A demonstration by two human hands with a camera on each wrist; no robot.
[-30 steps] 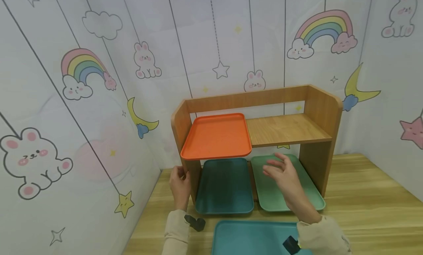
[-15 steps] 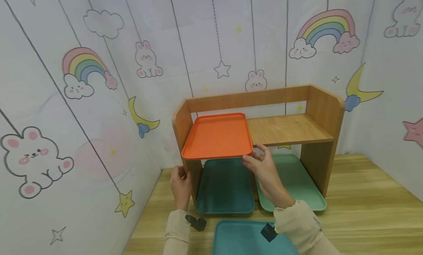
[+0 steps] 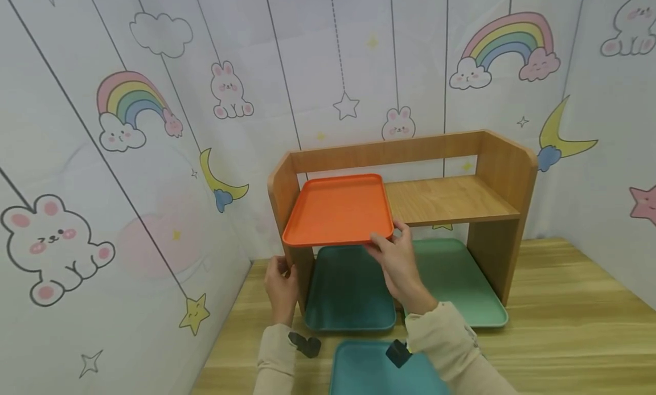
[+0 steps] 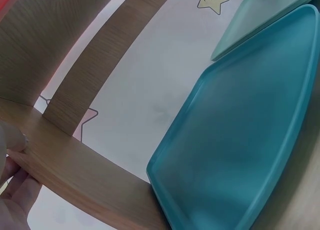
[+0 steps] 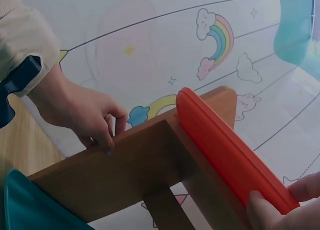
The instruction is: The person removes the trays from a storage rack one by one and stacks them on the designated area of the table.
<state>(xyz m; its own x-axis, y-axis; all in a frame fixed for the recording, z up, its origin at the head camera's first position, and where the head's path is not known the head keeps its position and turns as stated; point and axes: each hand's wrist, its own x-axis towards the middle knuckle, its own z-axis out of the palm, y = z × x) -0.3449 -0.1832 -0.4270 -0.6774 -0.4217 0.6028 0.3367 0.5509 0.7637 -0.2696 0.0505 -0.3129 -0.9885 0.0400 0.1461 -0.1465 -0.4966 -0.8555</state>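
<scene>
An orange tray (image 3: pixel 338 210) lies on the left half of the upper level of a wooden desktop shelf (image 3: pixel 499 153). At the tray's front right corner, my right hand (image 3: pixel 402 270) pinches its rim between thumb and fingers, also visible in the right wrist view. My left hand (image 3: pixel 281 292) grips the front edge of the shelf's left side panel (image 5: pixel 115 165), its thumb and fingers on opposite faces. Below the orange tray, a dark teal tray (image 3: pixel 348 292) leans into the lower left opening, with its front end reaching the table.
A light green tray (image 3: pixel 461 287) sits in the lower right opening. Near the table's front, a blue tray (image 3: pixel 369 372) lies partly under my right sleeve. Patterned cloth walls (image 3: pixel 205 19) stand behind and at both sides of the wooden table (image 3: pixel 569 326).
My right hand has moved left from above the light green tray to the orange tray's front right corner and taken hold of it. My left hand stays on the side panel.
</scene>
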